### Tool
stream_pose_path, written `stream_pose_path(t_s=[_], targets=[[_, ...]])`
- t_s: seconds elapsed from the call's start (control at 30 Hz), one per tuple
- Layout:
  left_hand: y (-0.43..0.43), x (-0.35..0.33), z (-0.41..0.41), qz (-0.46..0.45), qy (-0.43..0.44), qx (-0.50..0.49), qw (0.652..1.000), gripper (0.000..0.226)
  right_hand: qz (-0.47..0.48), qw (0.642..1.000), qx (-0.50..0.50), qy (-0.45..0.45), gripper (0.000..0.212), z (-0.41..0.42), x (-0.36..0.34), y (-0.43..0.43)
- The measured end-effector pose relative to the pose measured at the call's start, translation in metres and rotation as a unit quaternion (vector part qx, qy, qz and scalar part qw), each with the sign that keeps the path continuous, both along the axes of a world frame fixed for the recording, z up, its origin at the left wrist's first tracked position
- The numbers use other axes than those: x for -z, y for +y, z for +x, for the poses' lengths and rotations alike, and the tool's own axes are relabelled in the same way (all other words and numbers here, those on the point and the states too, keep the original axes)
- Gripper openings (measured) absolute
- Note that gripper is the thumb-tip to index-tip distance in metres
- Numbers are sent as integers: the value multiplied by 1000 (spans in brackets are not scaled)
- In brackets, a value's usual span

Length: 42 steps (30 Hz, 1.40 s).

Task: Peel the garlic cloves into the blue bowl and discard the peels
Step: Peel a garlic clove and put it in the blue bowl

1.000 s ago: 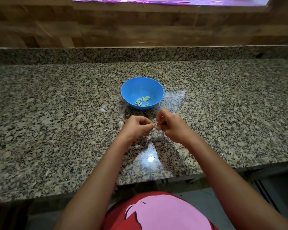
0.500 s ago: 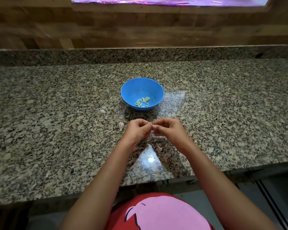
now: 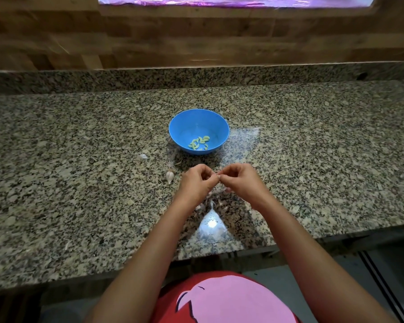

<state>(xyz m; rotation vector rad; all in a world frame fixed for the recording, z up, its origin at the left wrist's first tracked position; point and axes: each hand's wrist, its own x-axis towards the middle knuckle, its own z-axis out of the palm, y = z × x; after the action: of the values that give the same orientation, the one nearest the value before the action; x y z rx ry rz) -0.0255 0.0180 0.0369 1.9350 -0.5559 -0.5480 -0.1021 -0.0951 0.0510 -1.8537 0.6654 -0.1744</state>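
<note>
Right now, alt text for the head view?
The left hand and right hand pinch a garlic clove between them over a granite counter. Beyond, a blue bowl holds peeled cloves; an unpeeled clove lies to their left.

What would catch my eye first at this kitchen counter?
The blue bowl in the middle of the counter, with pale peeled cloves at its bottom. In front of it, the left hand and right hand meet fingertip to fingertip, pinching what seems a garlic clove; a whole clove lies to their left.

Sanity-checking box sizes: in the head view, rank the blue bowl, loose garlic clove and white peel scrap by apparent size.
1. blue bowl
2. garlic clove
3. peel scrap, slightly smaller than the clove but farther away, so that pair is unsure.
</note>
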Motion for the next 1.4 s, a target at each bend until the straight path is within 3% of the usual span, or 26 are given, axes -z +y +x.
stream_pose_path(t_s=[0.13, 0.23, 0.43, 0.57, 0.63, 0.8, 1.13, 1.27, 1.4], targets=[[-3, -5, -4, 18, -63, 6, 998, 13, 202, 976, 67, -51, 13, -1, 4, 4], [-3, -3, -4, 9, -51, 8, 999, 14, 323, 938, 106, -66, 15, 0, 6, 8], [4, 5, 2, 36, -36, -15, 999, 7, 448, 875, 158, -93, 5, -5, 3, -3], [6, 5, 7, 82, -67, -4, 994, 11, 470, 865, 155, -87, 16, -7, 4, -5], [4, 3, 5, 60, -55, 22, 996, 19, 471, 866, 143, -87, 18, -7, 4, -4], [1, 1, 0, -37, 39, 0, 999, 10, 462, 870, 145, -96, 12, -6, 4, -2], [-3, 0, 4, -62, 63, -19, 996, 7, 382, 906, 134, -120, 9, -3, 0, 5], [-4, -1, 2, -95, 103, -27, 990, 6, 372, 904, 165, -131, 8, 1, 1, 11], [-7, 4, 0, -76, 80, -48, 993, 10, 386, 898, 155, -140, 3, 1, 6, 17]])
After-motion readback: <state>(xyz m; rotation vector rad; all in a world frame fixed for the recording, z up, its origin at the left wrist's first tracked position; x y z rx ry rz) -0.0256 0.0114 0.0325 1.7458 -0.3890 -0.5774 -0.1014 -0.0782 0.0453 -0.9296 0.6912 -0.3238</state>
